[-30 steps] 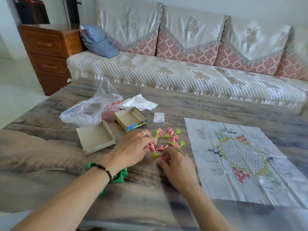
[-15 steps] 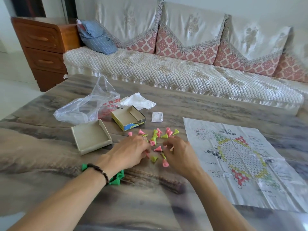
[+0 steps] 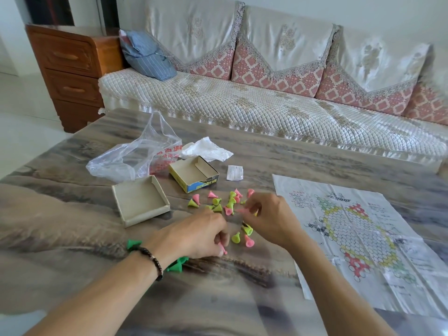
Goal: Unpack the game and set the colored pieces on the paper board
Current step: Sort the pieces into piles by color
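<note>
Pieces (image 3: 228, 209): pink and yellow-green cones, mixed; a few darker green ones (image 3: 178, 264) lay apart. Board (image 3: 358, 238): white paper, a honeycomb of small circles, ringed yellow, with red, green and black-and-white corner patches, and red lettering. Lid (image 3: 140, 201): plain beige card. Box (image 3: 194, 174): beige inside, yellow-and-blue side with lettering. Bag (image 3: 135, 156): clear, printed red. Table (image 3: 72, 214): grey-brown marbled veining. Sofa (image 3: 266, 105): cream quilted diamonds; cushions pink lattice under silver covers. Bracelet (image 3: 152, 260): dark beads.

Table (image 3: 242, 299): pieces (image 3: 231, 202), boxes (image 3: 140, 200), board (image 3: 351, 229)
</note>
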`<state>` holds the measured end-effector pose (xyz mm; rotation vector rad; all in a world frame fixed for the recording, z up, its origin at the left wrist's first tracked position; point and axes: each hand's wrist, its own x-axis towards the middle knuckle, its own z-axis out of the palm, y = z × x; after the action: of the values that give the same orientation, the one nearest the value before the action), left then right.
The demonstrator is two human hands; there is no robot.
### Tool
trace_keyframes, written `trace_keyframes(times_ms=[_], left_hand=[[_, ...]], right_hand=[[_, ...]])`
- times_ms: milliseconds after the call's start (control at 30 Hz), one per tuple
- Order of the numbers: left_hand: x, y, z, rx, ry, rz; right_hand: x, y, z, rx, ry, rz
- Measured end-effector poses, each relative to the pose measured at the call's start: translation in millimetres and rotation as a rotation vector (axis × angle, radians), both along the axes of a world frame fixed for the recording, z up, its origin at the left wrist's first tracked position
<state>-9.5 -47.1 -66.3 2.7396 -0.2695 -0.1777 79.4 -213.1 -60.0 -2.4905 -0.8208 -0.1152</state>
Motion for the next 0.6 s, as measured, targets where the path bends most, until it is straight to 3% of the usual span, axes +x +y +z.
trace_keyframes(times_ms=[100, 300, 600], left_hand=[[-3.4, -9.6, -1.1, -0.05, 0.018, -0.017], [-10.3, -9.7, 0.1, -0.056, 0.019, -0.015], [-10.4, -34.0, -5.6, -0.154, 0.069, -0.077]], right_hand=[[-12.4, -13.4, -2.9, -0.084, 0.143, 0.086], [-20.7, -16.5, -11.5, -0.216, 0.102, 0.149], [-59.2, -56.5, -16.7, -0.078, 0.178, 0.05]])
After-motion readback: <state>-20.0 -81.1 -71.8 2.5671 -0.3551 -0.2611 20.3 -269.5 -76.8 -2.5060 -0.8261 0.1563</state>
